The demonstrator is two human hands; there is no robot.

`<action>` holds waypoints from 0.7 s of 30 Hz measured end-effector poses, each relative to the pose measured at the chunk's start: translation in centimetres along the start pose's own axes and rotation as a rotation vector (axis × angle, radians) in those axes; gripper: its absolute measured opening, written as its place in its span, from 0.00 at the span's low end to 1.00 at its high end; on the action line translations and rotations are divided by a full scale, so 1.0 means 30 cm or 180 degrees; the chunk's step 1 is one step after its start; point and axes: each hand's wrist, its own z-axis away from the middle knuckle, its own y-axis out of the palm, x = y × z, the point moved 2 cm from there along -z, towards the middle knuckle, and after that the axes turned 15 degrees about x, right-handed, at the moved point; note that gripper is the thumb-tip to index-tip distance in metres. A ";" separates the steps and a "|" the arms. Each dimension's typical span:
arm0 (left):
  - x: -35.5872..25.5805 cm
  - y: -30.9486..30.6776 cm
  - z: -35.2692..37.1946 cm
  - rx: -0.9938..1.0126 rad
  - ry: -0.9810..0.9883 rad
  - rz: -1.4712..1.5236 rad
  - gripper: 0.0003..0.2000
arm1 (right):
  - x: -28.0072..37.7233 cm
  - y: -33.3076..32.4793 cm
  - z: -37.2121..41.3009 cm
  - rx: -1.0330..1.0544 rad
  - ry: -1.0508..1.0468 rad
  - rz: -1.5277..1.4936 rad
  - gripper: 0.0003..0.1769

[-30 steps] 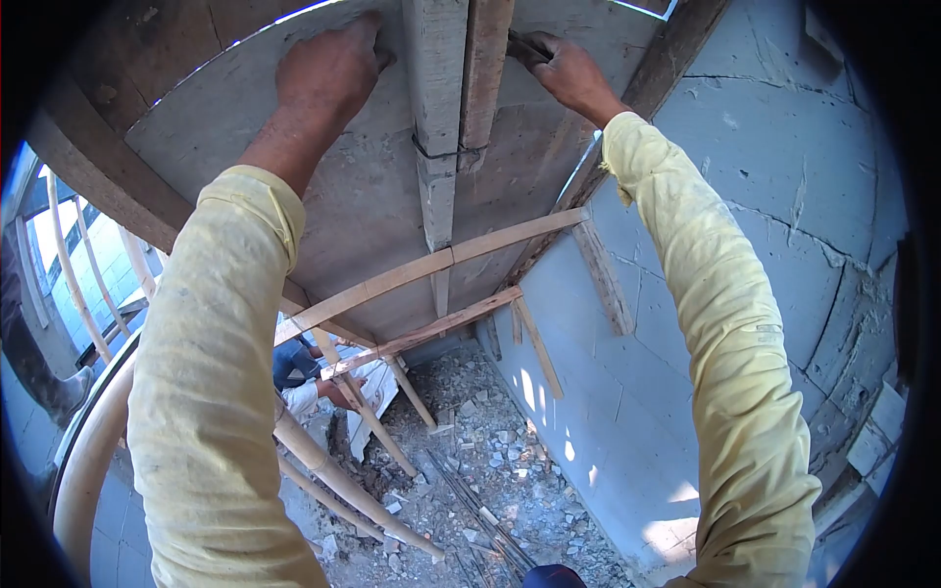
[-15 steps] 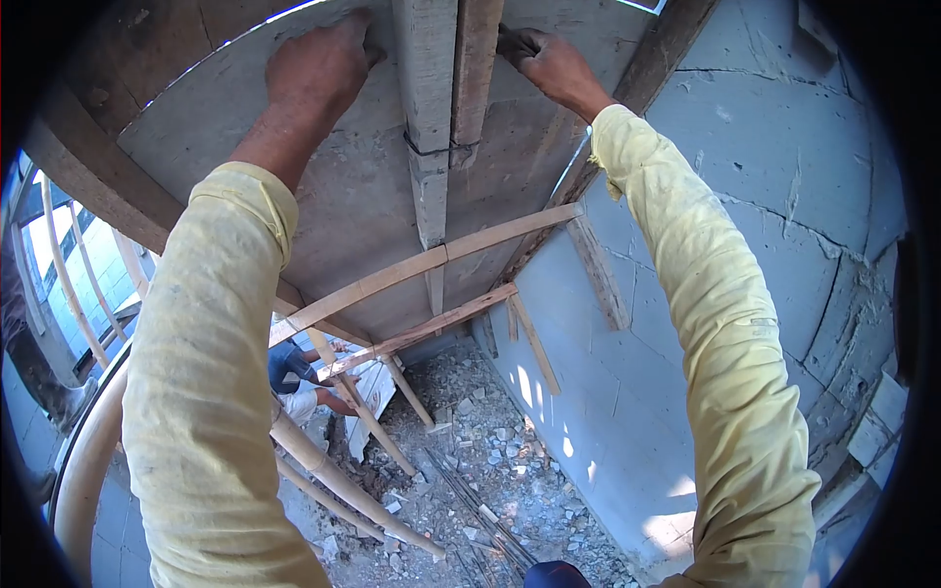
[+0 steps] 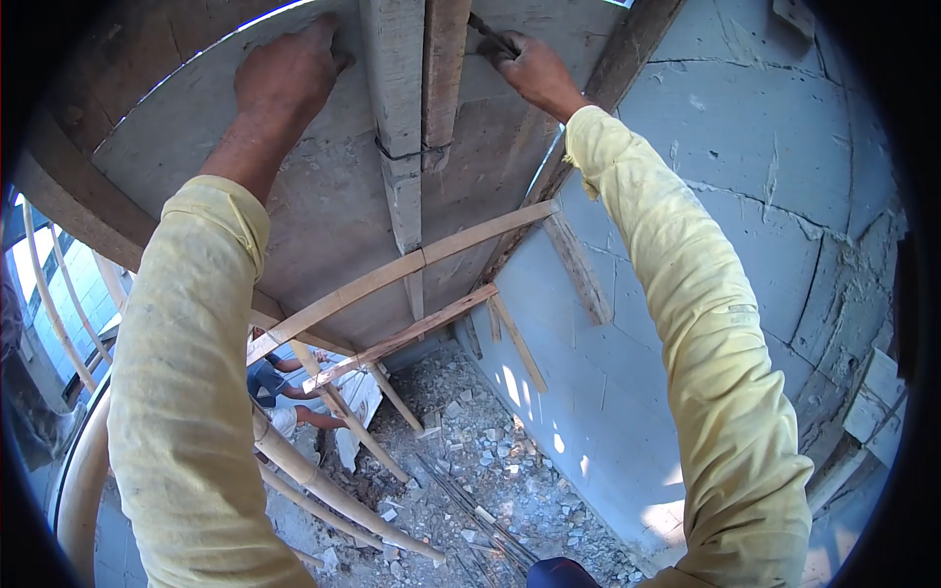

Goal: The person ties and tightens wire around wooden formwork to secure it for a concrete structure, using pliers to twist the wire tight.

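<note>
Overhead, against the underside of the ply panel (image 3: 333, 216), both arms are stretched up. Left hand (image 3: 284, 73) is knuckles-out w/ fingers curled, pressed to the panel just left of the twin battens (image 3: 392, 88); can't tell if it grips anything or only braces. Right hand (image 3: 524, 69) is clenched round a thin dark tool (image 3: 487, 34), tip angled up-left twd the right face of the battens, v. close or touching, too small to say which. Battens run side by side, long axis straight away from me down the middle of the panel, so they lie btwn the two hands. Right hand + tool is the nearer to them. Wire tie (image 3: 397, 155) wraps both battens further along, past both hands. Beyond that a bamboo pole (image 3: 392, 274) crosses under the panel at a slant, propping it. Block wall (image 3: 725, 157) closes the right side. Far below is the rubble floor (image 3: 490, 461), w/ another person (image 3: 267, 377) bent over near the bamboo props (image 3: 323, 480) at the left edge of the floor.
</note>
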 end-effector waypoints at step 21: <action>0.000 -0.002 0.000 0.0000 -0.0015 -0.0048 0.27 | 0.018 -0.048 0.009 0.0751 0.0219 0.0658 0.22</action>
